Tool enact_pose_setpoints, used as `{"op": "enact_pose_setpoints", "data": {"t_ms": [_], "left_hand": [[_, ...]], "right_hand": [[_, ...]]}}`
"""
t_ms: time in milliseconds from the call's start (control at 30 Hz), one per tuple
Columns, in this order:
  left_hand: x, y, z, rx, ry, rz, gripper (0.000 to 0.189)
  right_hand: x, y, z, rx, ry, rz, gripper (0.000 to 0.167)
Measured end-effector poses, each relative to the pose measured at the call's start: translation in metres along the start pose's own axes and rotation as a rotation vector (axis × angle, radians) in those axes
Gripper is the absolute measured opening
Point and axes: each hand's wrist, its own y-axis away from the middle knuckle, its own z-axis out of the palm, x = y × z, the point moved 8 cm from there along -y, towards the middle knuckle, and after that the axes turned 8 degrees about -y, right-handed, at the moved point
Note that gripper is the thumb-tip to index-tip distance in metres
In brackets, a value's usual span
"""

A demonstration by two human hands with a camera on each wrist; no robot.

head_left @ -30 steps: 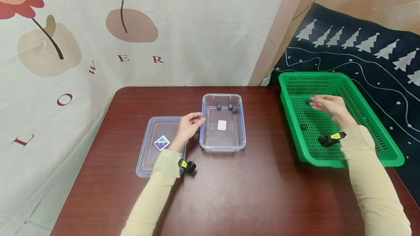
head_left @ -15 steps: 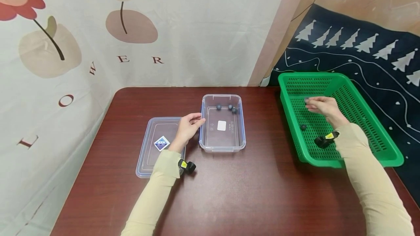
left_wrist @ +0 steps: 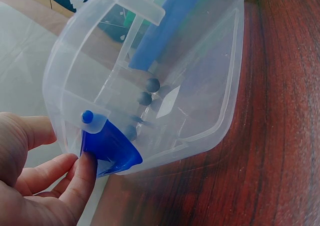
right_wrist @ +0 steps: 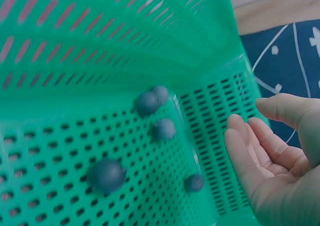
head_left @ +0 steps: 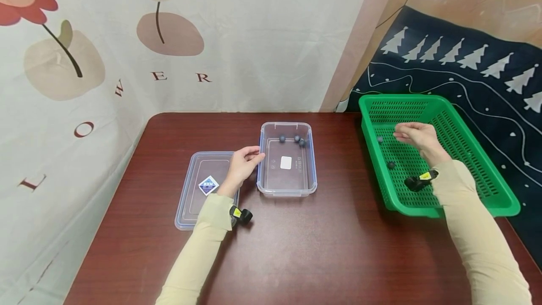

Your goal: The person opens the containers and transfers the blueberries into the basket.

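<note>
On the surface (head_left: pixel 330 248) left of the basket (head_left: pixel 417 211), the left hand (head_left: pixel 240 168) pinches a clear box (head_left: pixel 277 181). In the basket, a berry (head_left: pixel 379 140) has just escaped the parted, empty right hand (head_left: pixel 422 140): seemingly a failed pick.

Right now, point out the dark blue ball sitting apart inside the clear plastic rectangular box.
In the head view, the leftmost dark blue ball in the box; the other two sit close together farther right.

The flower-printed hanging (head_left: pixel 262 36), tree-patterned navy cloth (head_left: pixel 478 75) and wood-grained table (head_left: pixel 338 258) suggest a homelike indoor corner.
</note>
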Motion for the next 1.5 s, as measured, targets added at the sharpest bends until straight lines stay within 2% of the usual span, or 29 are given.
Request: {"op": "enact_pose_setpoints", "data": {"t_ms": [200, 367, 567, 933, 1267, 1500], "left_hand": [[-0.001, 0.0, 0.0, 0.003, 0.003, -0.003, 0.032], [-0.001, 0.0, 0.0, 0.005, 0.008, -0.003, 0.032], [0.0, 0.0, 0.0, 0.002, 0.012, 0.005, 0.032], [-0.002, 0.0, 0.0, 0.0, 0.002, -0.006, 0.032], [-0.001, 0.0, -0.001, 0.001, -0.016, -0.004, 0.033], [0.001, 0.0, -0.001, 0.003, -0.007, 0.009, 0.032]], "right_hand": [[-0.016, 0.003, 0.016, -0.021, -0.049, -0.051, 0.008], [-0.032, 0.007, 0.035, -0.06, -0.117, -0.102, 0.01], [-0.045, 0.009, 0.059, -0.098, -0.147, -0.142, 0.008], [-0.055, 0.005, 0.103, -0.121, -0.125, -0.151, 0.005], [-0.058, -0.001, 0.145, -0.18, -0.085, -0.169, 0.01], [-0.057, -0.003, 0.172, -0.2, -0.056, -0.174, 0.021]]}}
